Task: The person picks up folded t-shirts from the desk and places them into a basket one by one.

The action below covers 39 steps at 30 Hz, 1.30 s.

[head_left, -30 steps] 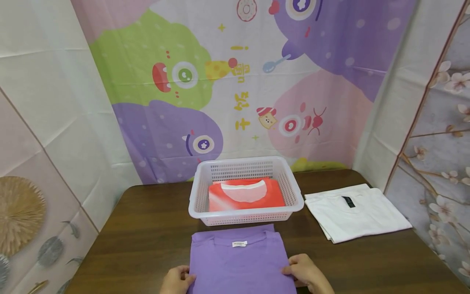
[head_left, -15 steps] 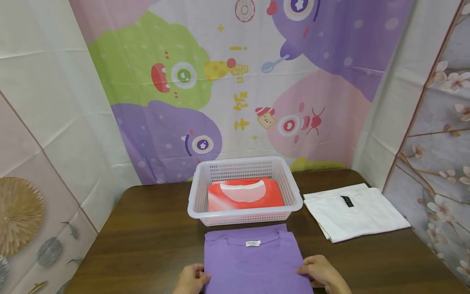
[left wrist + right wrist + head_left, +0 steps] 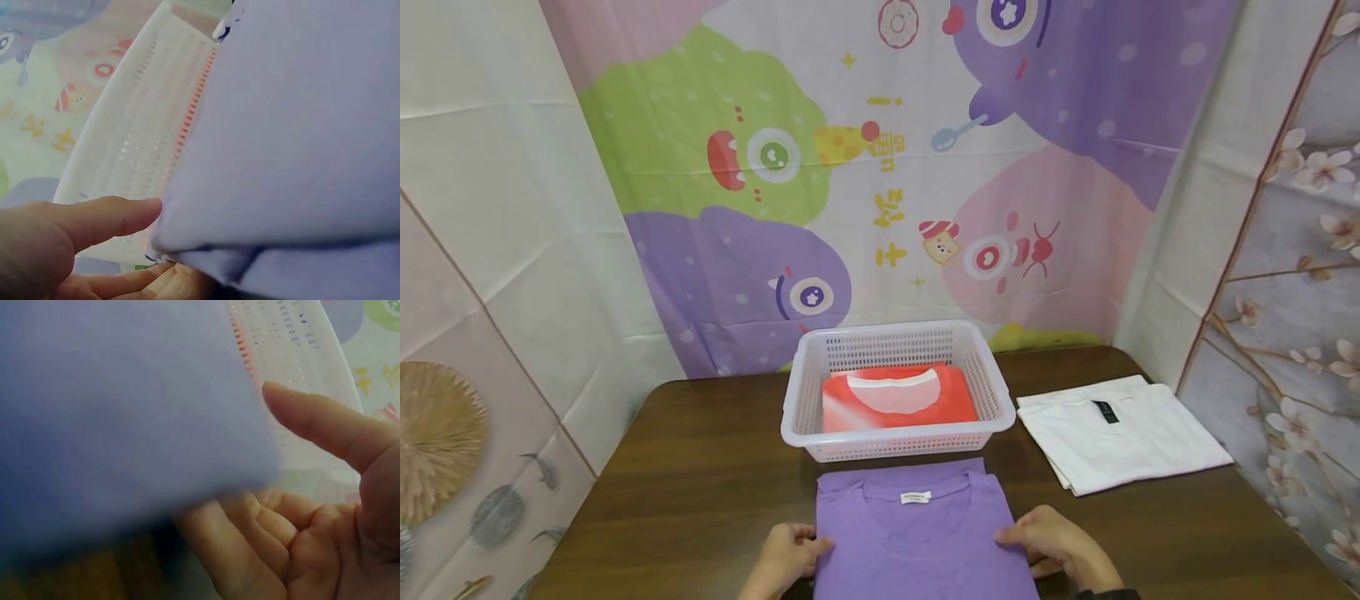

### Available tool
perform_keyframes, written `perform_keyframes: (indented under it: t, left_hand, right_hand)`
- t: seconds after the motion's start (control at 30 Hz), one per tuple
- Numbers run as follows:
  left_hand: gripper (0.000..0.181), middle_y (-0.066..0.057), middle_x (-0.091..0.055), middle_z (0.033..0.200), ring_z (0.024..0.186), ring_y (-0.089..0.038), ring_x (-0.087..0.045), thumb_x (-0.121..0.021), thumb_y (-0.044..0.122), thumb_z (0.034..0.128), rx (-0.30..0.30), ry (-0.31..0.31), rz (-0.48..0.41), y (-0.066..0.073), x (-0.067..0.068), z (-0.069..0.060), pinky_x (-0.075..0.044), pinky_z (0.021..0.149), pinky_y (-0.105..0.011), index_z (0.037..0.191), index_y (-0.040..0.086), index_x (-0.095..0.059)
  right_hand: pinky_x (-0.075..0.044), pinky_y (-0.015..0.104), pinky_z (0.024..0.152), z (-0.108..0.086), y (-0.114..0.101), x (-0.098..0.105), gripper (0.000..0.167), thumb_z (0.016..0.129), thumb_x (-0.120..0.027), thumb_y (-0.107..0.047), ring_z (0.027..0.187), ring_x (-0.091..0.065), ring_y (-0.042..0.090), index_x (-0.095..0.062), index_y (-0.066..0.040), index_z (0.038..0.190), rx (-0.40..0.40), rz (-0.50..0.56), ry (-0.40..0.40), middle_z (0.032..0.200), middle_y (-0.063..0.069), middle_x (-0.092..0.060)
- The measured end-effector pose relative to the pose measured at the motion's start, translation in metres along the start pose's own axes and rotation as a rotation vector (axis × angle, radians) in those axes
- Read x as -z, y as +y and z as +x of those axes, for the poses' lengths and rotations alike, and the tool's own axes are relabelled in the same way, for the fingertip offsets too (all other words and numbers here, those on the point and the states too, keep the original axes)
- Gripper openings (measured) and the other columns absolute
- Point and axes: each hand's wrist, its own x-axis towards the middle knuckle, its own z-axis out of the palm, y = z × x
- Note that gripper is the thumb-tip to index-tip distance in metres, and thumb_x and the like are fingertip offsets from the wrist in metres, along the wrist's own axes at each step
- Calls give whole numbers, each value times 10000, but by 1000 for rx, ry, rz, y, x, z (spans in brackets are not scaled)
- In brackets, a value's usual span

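Purple shirt (image 3: 925, 546) has shifted right since a second ago; it now sits at the near side of the white basket (image 3: 898, 437), left of the folded white shirt (image 3: 1142, 442). Your left hand (image 3: 784, 560) grips its left edge and your right hand (image 3: 1062, 543) its right, thumbs uppermost, fingers reaching beneath.

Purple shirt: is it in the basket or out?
Out. In the head view, the purple shirt is on the near side of the white basket; what shows inside is red cloth.
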Motion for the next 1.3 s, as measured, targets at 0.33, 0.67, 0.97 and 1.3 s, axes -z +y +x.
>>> perform_keyframes:
  t: [0.33, 0.67, 0.97, 1.3]
  left_hand:
    - [438, -218, -676, 888, 748, -176, -667, -652, 68, 859, 31, -43, -89, 2, 8, 14, -599, 706, -344, 1094, -274, -513]
    - [355, -139, -624, 864, 721, -135, -616, -677, 66, 840, 88, 18, -60, 11, 9, 29, -594, 706, -347, 1031, -214, -573]
    - [215, -15, -529, 727, 644, -128, -532, -687, 87, 820, 64, 0, -20, 17, 2, 39, -528, 621, -297, 840, -121, -638]
    - [242, -94, -629, 785, 682, -140, -546, -692, 80, 801, 29, 68, 37, 14, -2, 40, -475, 606, -266, 887, -145, -666]
  right_hand:
    - [-583, 279, 617, 14, -8, 17, 270, 837, -680, -202, 635, -625, 101, -655, 49, 935, -36, -22, -55, 740, 12, -608]
    - [-509, 219, 520, 42, -29, 7, 326, 800, -717, -204, 523, -451, 65, -455, -149, 613, -107, -75, 85, 539, -62, -392]
    - [-581, 422, 748, 51, -38, -6, 448, 773, -717, -175, 829, -651, 214, -590, 132, 1072, -39, -23, 103, 964, 154, -663]
    - [-556, 472, 798, 54, -35, -15, 426, 764, -700, -137, 899, -634, 270, -570, 131, 1069, -22, -13, 156, 1043, 207, -633]
